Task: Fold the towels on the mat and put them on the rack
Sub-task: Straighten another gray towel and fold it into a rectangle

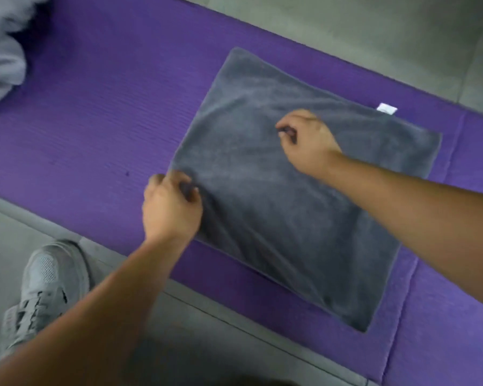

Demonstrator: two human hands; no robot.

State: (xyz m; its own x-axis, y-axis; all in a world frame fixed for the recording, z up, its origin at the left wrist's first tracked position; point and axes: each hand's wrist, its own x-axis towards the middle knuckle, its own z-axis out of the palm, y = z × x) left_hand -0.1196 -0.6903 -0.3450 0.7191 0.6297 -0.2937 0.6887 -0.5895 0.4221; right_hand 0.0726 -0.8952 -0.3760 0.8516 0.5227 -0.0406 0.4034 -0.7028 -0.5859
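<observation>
On mat (95,129), towel (304,218) under hands (170,207)

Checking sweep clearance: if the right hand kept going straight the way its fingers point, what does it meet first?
The right hand points up-left across the dark grey towel, so it would probably only slide over towel to its far edge, then bare purple mat. The light grey pile looks well off that line, though depth is unclear.

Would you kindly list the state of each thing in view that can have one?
Dark grey towel: spread flat on the mat.
Purple mat: unrolled on the floor.
Light grey towels: bunched up, unfolded.
Left hand: pinching the towel's edge.
Right hand: pinching the towel's surface.
</observation>
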